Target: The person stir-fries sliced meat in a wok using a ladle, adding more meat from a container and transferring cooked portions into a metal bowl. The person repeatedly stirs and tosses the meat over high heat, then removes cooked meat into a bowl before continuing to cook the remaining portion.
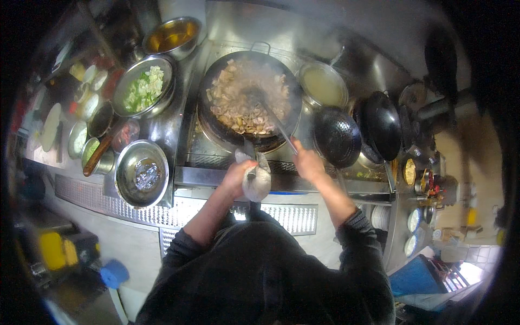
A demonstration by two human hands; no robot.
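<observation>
A large dark wok (293,73) sits on the stove in front of me, full of steaming pieces of food (231,89), perhaps sliced meat. My left hand (239,176) grips the wok's handle (249,146) through a pale folded cloth (260,185). In my right hand (307,162) is the metal handle of a ladle or spatula (278,124); its head lies among the food, partly hidden by steam. Right of the wok stands a pot of cloudy liquid (323,86), with a perforated dark strainer (337,137) below it in the picture.
At left are a bowl of chopped green and white vegetables (144,89), a steel bowl with clear liquid (147,174), a bowl of amber liquid (172,37) and a wooden handle (99,156). Another black wok (384,126) stands at right, before several condiment containers.
</observation>
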